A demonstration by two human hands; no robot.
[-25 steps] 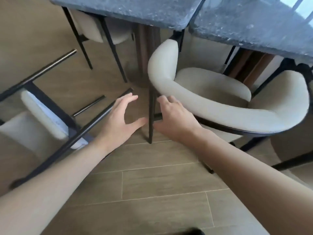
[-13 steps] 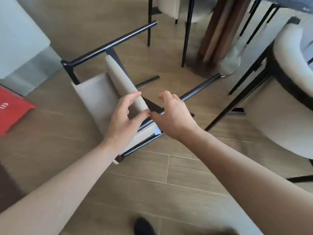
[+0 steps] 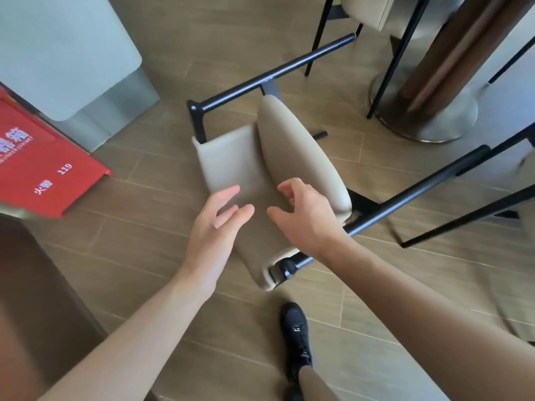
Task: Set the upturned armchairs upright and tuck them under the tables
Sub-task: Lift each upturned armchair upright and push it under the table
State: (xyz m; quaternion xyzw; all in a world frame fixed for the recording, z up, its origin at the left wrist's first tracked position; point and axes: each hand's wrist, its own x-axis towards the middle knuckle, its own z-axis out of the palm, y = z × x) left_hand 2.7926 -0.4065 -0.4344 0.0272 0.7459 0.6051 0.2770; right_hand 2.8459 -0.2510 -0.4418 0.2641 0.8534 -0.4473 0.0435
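An overturned armchair [image 3: 289, 169] lies on the wood-plank floor [image 3: 144, 244] at the centre of the frame, its beige padded seat and curved backrest facing up toward the camera and its black metal legs pointing sideways. One black leg [image 3: 275, 73] runs from the frame's middle toward the upper right; another black leg [image 3: 405, 198] stretches from below the seat out to the right of the frame.

Both bare hands reach down over the chair's cushion. The left hand [image 3: 214, 227], in the lower middle of the frame, has its fingers spread and loosely extended, its grip wide and holding nothing; it hovers just over the near edge of the backrest, and contact cannot be made out. The right hand [image 3: 307, 215], just beside it to the right, has fingers curved in a loose claw, its grip also wide and empty, poised above the seat edge near the black leg.

At the upper right stands the round metal base [image 3: 428, 123] of a brown pedestal, with thin black legs of another chair [image 3: 373, 10] crossing in front of it. A red box [image 3: 43, 169] with white lettering sits at the left edge, beside a pale grey-green cabinet [image 3: 58, 53] in the upper left. A black shoe [image 3: 296, 334] shows at the bottom centre.
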